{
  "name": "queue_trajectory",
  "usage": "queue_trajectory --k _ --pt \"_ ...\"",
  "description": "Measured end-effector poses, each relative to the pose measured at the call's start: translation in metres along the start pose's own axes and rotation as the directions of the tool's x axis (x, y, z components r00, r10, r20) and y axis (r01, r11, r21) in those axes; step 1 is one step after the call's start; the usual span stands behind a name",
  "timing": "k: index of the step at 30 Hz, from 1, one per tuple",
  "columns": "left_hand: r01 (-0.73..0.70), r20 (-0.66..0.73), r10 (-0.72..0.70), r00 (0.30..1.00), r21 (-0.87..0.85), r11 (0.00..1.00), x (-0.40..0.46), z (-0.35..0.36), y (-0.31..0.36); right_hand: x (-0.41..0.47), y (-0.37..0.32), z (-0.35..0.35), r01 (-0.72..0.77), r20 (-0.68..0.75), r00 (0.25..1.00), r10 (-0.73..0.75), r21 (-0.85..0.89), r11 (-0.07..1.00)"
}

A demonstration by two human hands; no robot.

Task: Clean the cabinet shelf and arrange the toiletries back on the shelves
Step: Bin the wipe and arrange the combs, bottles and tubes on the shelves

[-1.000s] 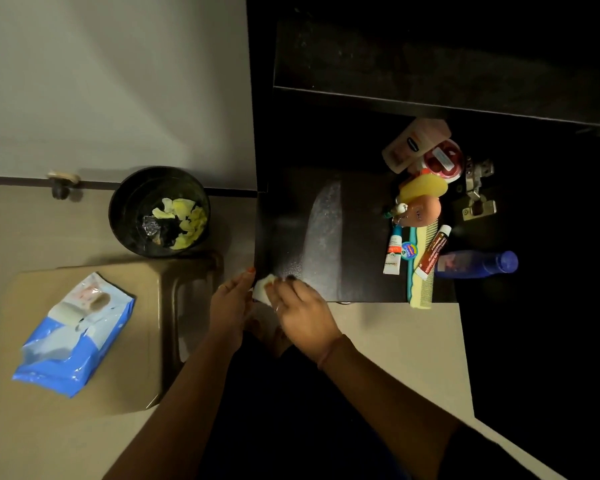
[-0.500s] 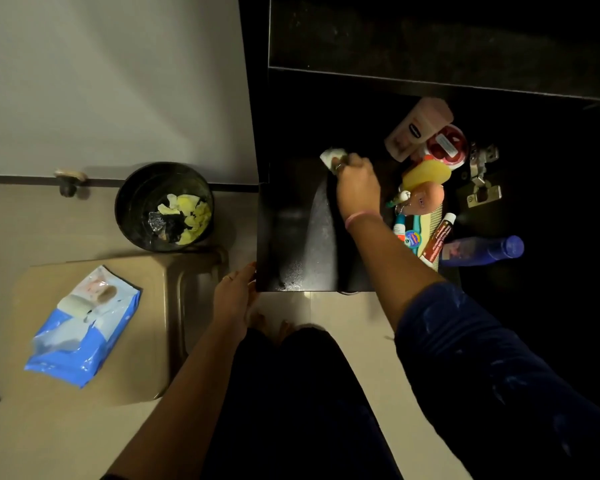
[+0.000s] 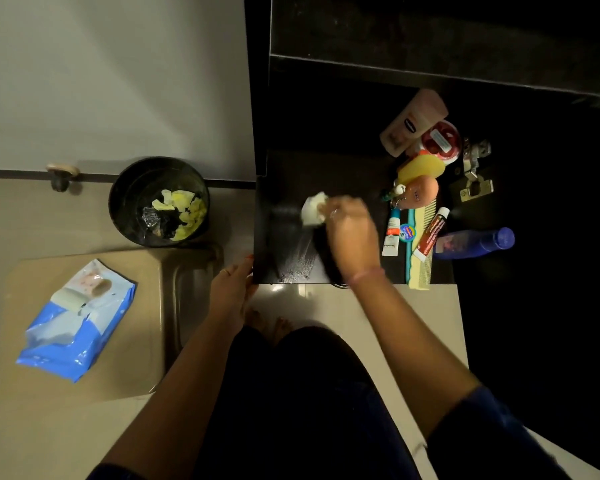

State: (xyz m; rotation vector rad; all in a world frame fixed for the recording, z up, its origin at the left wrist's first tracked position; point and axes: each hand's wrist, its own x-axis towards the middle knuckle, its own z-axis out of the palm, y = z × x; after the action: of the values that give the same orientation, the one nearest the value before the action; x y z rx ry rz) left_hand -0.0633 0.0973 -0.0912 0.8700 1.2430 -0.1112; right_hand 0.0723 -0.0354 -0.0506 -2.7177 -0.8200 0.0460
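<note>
A dark cabinet shelf (image 3: 288, 265) lies ahead, with a wet streak down its left half. My right hand (image 3: 352, 230) presses a white wipe (image 3: 313, 209) onto the middle of the shelf and is blurred from motion. My left hand (image 3: 231, 292) rests on the shelf's front left corner. Toiletries are bunched at the shelf's right side: a pale lotion tube (image 3: 413, 121), a red-lidded jar (image 3: 440, 140), a yellow bottle (image 3: 421, 168), a small white tube (image 3: 391, 233), a yellow comb (image 3: 421, 268), a red-and-white tube (image 3: 430, 235) and a blue bottle (image 3: 471, 242) lying flat.
A black waste bin (image 3: 125, 202) with yellow and white scraps stands on the floor to the left. A blue wipes pack (image 3: 73, 327) lies on a beige stool (image 3: 146, 341). A metal door hinge (image 3: 473, 171) sits right of the toiletries. My knees are below the shelf.
My right hand with the wipe went from the shelf's front edge to its back, then came forward again to the middle. My left hand stayed at the front left corner.
</note>
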Motion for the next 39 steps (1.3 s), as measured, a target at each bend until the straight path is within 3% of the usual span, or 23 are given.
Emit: queue_trajectory --k 4,10,13,19,24,28,31,34,37,39 --pt "-0.021 -0.004 0.021 1.0 -0.018 1.0 -0.004 -0.003 -0.005 0.072 0.033 0.003 -0.34 0.046 0.94 0.339 0.011 0.94" --pt "-0.008 -0.002 0.008 1.0 -0.065 0.998 -0.003 -0.005 -0.006 -0.018 0.014 0.028 -0.231 0.029 0.973 0.23 0.086 0.969" --pt "-0.007 0.004 0.007 1.0 -0.075 0.997 -0.004 -0.004 -0.005 -0.079 0.002 0.033 -0.201 0.14 0.973 0.184 0.12 0.972" --pt "0.016 0.039 -0.013 0.999 -0.073 0.997 -0.007 -0.005 -0.002 -0.135 -0.023 0.027 -0.152 0.204 0.974 0.098 0.266 0.952" --pt "0.028 0.039 -0.025 0.999 -0.065 0.998 -0.005 -0.008 0.001 -0.086 -0.003 -0.002 -0.299 -0.033 0.949 0.315 0.229 0.926" --pt "0.037 0.054 -0.033 0.998 -0.07 0.997 0.0 -0.01 -0.002 -0.07 0.01 0.013 -0.522 0.046 0.851 0.524 0.191 0.831" --pt "0.024 0.055 -0.019 0.998 -0.086 0.996 0.0 -0.011 -0.004 -0.079 -0.017 0.029 -0.427 0.053 0.904 0.424 0.083 0.9" --pt "0.054 0.035 -0.049 0.998 -0.163 0.985 -0.002 -0.009 -0.002 -0.08 -0.064 0.034 -0.338 0.095 0.94 0.326 0.149 0.929" --pt "0.108 0.022 -0.106 0.994 -0.211 0.972 0.0 -0.014 -0.001 -0.096 -0.102 0.047 -0.123 0.175 0.98 0.099 0.134 0.983" --pt "0.158 0.086 -0.142 0.986 -0.239 0.958 0.001 -0.018 0.0 -0.108 -0.108 0.054 -0.046 0.209 0.978 0.011 0.164 0.985"
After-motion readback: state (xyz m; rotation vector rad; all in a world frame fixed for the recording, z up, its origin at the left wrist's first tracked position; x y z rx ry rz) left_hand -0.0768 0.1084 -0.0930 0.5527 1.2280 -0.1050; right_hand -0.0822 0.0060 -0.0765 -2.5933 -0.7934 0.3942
